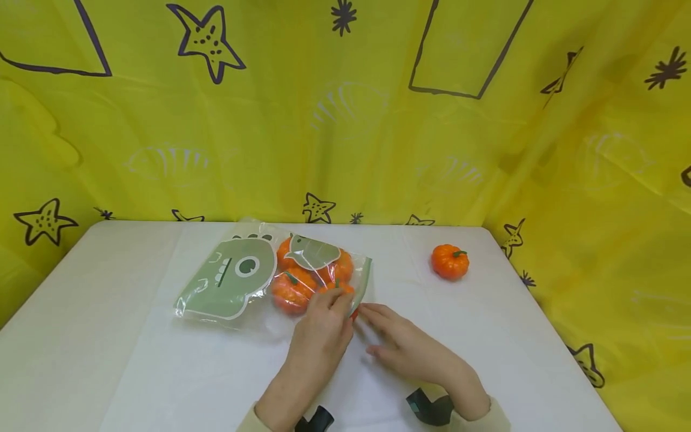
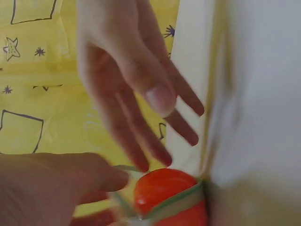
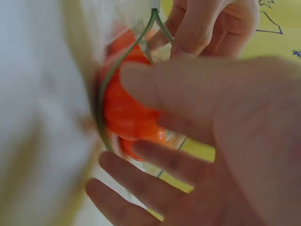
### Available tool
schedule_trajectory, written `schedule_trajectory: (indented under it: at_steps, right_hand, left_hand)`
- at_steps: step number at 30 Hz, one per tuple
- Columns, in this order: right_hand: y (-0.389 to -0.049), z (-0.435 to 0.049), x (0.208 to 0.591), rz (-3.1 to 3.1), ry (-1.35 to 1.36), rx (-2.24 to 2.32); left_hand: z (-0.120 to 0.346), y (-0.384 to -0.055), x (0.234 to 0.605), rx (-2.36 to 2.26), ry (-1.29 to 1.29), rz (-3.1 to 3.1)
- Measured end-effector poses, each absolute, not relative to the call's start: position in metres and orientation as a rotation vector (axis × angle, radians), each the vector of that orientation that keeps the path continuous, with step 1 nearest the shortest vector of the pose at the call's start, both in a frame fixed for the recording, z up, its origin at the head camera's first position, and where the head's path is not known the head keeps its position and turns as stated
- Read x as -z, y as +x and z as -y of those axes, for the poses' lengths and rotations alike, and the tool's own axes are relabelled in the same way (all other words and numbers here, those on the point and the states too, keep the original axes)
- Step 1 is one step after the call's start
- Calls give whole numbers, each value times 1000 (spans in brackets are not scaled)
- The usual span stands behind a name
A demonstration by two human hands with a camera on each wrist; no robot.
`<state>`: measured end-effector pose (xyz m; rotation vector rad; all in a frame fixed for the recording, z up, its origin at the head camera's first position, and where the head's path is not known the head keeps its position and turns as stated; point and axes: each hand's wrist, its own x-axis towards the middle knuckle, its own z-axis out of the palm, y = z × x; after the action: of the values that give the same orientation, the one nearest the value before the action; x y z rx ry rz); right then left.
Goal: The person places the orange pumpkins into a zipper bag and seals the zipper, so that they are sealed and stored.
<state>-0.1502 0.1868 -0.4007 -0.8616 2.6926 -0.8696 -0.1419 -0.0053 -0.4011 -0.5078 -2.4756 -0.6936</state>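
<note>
A clear zip bag with a green one-eyed monster print lies on the table, several small orange pumpkins inside it. My left hand pinches the bag's edge by its mouth. In the left wrist view, a pumpkin sits just inside the mouth, with the green zip strip stretched across it. At that mouth, my right hand has its fingers extended and spread. Its thumb overlaps the pumpkin in the right wrist view.
One more orange pumpkin with a green stem stands on the white table, toward the back right. Yellow curtains printed with sea stars surround the table's back and sides.
</note>
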Motion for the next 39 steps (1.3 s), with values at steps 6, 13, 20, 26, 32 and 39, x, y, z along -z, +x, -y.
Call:
schedule_trajectory:
  at_steps: [6, 13, 20, 26, 32, 39]
  right_hand:
    - [-152, -185, 404, -2667, -795, 894]
    - [-150, -183, 404, -2650, -872, 808]
    - [-151, -185, 405, -2680, -884, 798]
    - [-150, -186, 408, -2684, -900, 817]
    - [-153, -190, 409, -2694, -869, 795]
    - [-161, -204, 410, -2788, -680, 816]
  left_hand:
    - [11, -140, 397, 561, -475, 2606]
    - [9, -142, 397, 747, -514, 2572]
    - [4, -144, 400, 883, -560, 2515]
    - [-1, -144, 402, 911, -585, 2478]
    - [0, -145, 401, 981, -541, 2531]
    - [3, -146, 403, 914, -538, 2529]
